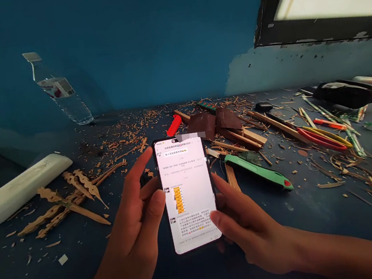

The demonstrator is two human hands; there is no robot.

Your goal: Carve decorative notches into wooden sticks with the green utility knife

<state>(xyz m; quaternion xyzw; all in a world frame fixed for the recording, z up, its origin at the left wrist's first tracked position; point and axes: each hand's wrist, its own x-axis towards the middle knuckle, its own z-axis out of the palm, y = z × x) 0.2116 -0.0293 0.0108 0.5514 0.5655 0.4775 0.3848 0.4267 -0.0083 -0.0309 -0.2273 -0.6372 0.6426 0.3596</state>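
Note:
A smartphone (188, 194) with a lit chat screen is held upright over the dark blue table (83, 246). My left hand (136, 229) grips its left edge, thumb resting on the screen's left side and index finger stretched up beside it. My right hand (242, 224) holds the right edge and lower corner, fingers curled behind the phone. Both hands are closed on the phone.
Wood shavings litter the table. Carved wooden pieces (66, 202) lie at left beside a white case (16, 188). A green utility knife (260, 173), red-and-yellow scissors (317, 137), brown sandpaper (218, 121), a red tool handle (173, 125), wooden sticks and a water bottle (62, 94) lie behind.

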